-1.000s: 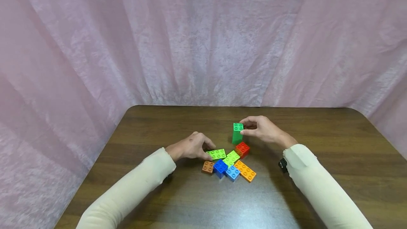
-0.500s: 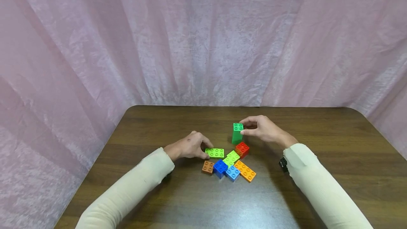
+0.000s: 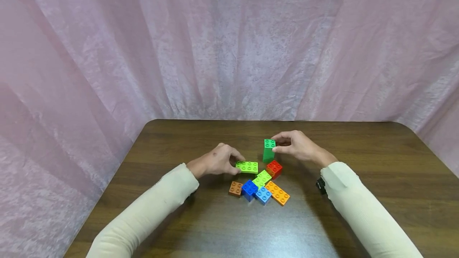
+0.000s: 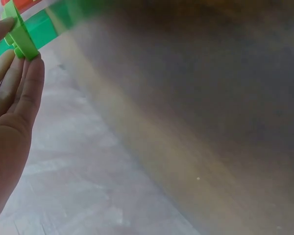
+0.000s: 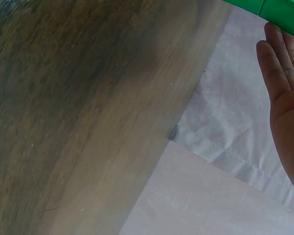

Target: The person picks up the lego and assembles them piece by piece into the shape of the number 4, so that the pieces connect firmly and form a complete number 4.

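Left-wrist cam: left hand [image 4: 12,122] cropped at 9 o'clock, red brick [image 4: 22,3] at 10. Right-wrist cam: right hand [image 5: 286,100] cropped at 3, green tower [image 5: 281,14] at 2. Head cam: black item [image 3: 320,185] at 4, too small to identify.

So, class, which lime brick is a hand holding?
The farther lime brick, pinched in the left hand; the nearer lime brick has no hand on it.

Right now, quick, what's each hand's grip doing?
Left hand: closed, pinching a long lime-green studded brick.
Right hand: closed, holding the upright green four-stud tower between thumb and fingers.
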Demonstrator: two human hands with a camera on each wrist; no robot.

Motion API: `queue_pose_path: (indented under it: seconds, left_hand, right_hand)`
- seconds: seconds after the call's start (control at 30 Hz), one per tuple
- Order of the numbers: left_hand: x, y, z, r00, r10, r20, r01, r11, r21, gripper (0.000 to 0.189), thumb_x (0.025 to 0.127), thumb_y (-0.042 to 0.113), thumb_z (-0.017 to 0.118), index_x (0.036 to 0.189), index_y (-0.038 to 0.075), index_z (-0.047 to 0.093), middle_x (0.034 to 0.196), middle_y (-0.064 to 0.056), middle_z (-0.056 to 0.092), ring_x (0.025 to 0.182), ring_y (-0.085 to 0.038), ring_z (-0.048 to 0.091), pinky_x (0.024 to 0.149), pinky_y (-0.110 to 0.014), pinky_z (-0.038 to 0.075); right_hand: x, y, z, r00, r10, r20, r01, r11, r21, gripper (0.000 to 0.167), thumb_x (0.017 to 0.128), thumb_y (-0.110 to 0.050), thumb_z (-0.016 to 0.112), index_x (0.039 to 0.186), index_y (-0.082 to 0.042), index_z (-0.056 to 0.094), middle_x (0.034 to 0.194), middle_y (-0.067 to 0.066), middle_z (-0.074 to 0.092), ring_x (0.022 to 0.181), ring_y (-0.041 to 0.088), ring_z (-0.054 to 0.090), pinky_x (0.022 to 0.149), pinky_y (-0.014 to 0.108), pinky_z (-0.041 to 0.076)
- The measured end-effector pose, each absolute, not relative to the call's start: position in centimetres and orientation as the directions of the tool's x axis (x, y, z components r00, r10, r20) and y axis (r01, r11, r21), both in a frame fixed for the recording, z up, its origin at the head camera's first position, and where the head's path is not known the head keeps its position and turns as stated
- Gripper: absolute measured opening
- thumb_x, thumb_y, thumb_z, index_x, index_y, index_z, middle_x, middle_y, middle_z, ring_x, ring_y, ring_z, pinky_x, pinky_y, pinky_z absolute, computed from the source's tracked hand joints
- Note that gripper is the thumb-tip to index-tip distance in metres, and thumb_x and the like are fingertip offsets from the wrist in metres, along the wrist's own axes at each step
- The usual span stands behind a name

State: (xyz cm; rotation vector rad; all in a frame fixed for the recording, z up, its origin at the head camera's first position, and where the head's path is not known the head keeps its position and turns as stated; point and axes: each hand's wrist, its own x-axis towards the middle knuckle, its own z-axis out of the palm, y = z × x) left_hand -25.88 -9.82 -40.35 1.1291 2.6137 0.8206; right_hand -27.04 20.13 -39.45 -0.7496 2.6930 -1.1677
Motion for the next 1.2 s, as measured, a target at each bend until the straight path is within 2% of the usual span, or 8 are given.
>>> queue_pose_path:
  seconds: [0.27, 0.53, 0.8, 1.0, 1.2]
  left_hand:
    - [-26.1, -9.6, -39.1, -0.720, 0.691, 0.067, 0.598, 0.569, 0.565, 0.029, 0.080, 0.011, 0.083, 0.108, 0.007, 0.077, 0.103, -0.003, 0.075, 0.088, -0.012, 0.068, 0.073, -0.018, 0.054]
    - [-26.7, -9.4, -37.5, -0.728, 0.678, 0.102, 0.603, 0.562, 0.566, 0.030, 0.082, 0.011, 0.081, 0.111, 0.006, 0.076, 0.108, -0.004, 0.074, 0.094, -0.014, 0.069, 0.080, -0.024, 0.056]
    - [-27.4, -8.9, -36.6, -0.719, 0.682, 0.133, 0.622, 0.547, 0.560, 0.030, 0.082, 0.011, 0.080, 0.112, 0.006, 0.076, 0.107, -0.004, 0.074, 0.094, -0.018, 0.069, 0.081, -0.029, 0.057]
    - [-27.7, -8.2, -36.0, -0.734, 0.665, 0.134, 0.613, 0.566, 0.551, 0.030, 0.083, 0.013, 0.081, 0.113, 0.008, 0.076, 0.106, -0.002, 0.074, 0.093, -0.016, 0.069, 0.078, -0.024, 0.056]
    - [-28.0, -7.3, -35.9, -0.730, 0.669, 0.141, 0.620, 0.561, 0.548, 0.031, 0.083, 0.013, 0.080, 0.113, 0.008, 0.076, 0.105, -0.003, 0.074, 0.093, -0.015, 0.069, 0.078, -0.022, 0.055]
  right_hand:
    - [-27.1, 20.1, -39.4, -0.871, -0.481, 0.096, -0.399, 0.582, -0.709, 0.036, 0.091, -0.018, 0.075, 0.121, 0.001, 0.068, 0.107, 0.010, 0.073, 0.100, 0.024, 0.068, 0.088, 0.041, 0.055]
    - [-27.3, 20.1, -39.6, -0.870, -0.485, 0.090, -0.399, 0.585, -0.706, 0.037, 0.091, -0.017, 0.075, 0.122, 0.002, 0.068, 0.108, 0.011, 0.073, 0.101, 0.024, 0.068, 0.087, 0.041, 0.055]
    - [-27.2, 20.2, -39.5, -0.870, -0.485, 0.085, -0.396, 0.585, -0.708, 0.037, 0.092, -0.018, 0.075, 0.122, 0.002, 0.067, 0.107, 0.011, 0.073, 0.100, 0.023, 0.068, 0.086, 0.040, 0.055]
    - [-27.0, 20.1, -39.4, -0.868, -0.487, 0.095, -0.401, 0.576, -0.712, 0.037, 0.091, -0.016, 0.075, 0.122, 0.003, 0.067, 0.105, 0.010, 0.073, 0.096, 0.021, 0.068, 0.082, 0.034, 0.056]
    - [-27.0, 20.1, -39.5, -0.866, -0.492, 0.092, -0.398, 0.566, -0.722, 0.037, 0.092, -0.016, 0.075, 0.121, 0.004, 0.067, 0.106, 0.012, 0.073, 0.097, 0.024, 0.068, 0.082, 0.035, 0.056]
